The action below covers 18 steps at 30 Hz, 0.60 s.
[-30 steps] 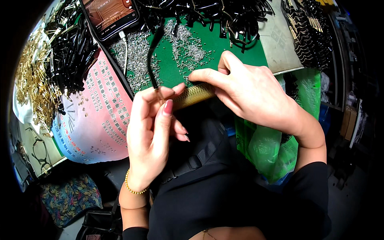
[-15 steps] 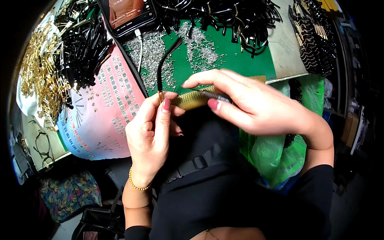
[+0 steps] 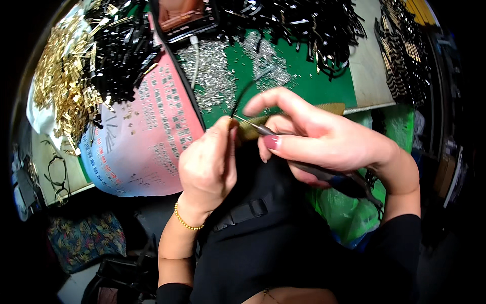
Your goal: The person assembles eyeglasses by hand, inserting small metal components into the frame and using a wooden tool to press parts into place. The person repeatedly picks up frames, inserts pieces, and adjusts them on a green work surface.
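We note the left hand (image 3: 207,167) pinched on a thin black curved strip (image 3: 242,97); right hand (image 3: 324,139) clamps tweezers (image 3: 266,130), tips pointing left, touching the left fingertips.

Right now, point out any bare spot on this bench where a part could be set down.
Bare green mat lies between the silver screws and the black parts pile. The pink printed sheet is mostly bare. The gold parts pile at left is crowded.

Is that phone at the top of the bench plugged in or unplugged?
Plugged in: a white cable runs into the lower edge of the phone, trailing down over the green mat.
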Tool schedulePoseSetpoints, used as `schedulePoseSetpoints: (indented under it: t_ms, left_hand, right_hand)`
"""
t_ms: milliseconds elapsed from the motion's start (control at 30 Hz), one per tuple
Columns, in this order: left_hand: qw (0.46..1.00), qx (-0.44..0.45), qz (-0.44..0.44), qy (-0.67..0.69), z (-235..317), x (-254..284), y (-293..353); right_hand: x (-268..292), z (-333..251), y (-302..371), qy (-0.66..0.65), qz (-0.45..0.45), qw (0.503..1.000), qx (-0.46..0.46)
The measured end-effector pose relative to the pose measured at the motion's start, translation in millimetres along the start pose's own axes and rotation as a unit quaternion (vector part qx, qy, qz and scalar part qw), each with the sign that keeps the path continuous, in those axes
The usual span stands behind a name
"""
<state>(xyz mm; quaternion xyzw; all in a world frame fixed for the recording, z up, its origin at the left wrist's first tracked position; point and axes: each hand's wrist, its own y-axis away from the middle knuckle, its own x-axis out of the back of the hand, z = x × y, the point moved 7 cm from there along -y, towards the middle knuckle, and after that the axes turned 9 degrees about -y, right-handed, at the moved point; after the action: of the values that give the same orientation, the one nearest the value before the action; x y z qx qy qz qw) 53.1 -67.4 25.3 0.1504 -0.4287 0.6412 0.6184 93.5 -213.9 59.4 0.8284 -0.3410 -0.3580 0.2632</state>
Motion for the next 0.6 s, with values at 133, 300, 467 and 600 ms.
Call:
schedulePoseSetpoints:
  t_ms: [133, 300, 467, 600]
  left_hand:
    - [0.999, -0.021, 0.032, 0.027, 3, 1, -2]
    - [0.975, 0.202, 0.026, 0.090, -34, 56, 16]
    - [0.941, 0.184, 0.186, 0.214, -71, 91, 37]
    - [0.909, 0.273, 0.279, -0.147, -127, 172, 59]
  right_hand:
    - [-7, -2, 0, 0.296, 0.034, 0.945, 0.135]
    - [-39, -40, -14, 0.613, 0.109, 0.711, 0.327]
    - [-80, -90, -96, 0.719, 0.165, 0.491, 0.463]
    - [-95, -97, -124, 0.754, 0.166, 0.443, 0.455]
